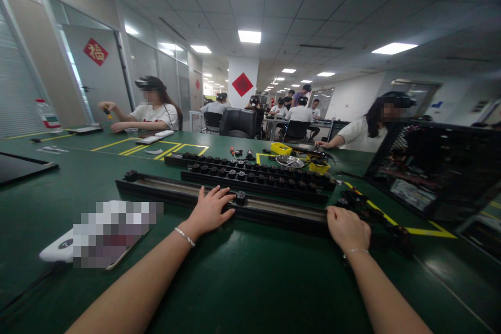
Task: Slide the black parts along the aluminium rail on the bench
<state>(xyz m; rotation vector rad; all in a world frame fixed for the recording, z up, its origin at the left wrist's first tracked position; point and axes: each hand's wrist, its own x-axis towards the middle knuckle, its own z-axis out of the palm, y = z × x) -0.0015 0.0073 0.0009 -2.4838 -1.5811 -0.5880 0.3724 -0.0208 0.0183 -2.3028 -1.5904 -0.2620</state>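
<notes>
A long black power strip housing [164,188], an open channel, lies across the green table in front of me. One black socket module [240,198] sits in it near the middle, and another [131,175] at its left end. My left hand [211,209] rests on the channel with fingers spread, its fingertips just left of the middle module. At the right part of the housing my right hand [348,228] is closed over the edge, fingers curled and partly hidden. Behind lie two more strips [250,180], filled with rows of black socket modules.
A white device [58,245], partly blurred, lies at the left. Black socket parts [356,201] sit beyond my right hand. Behind the strips are a metal bowl [289,160] and a yellow bin [281,148]. A black open case [434,172] stands right. Co-workers sit across the table.
</notes>
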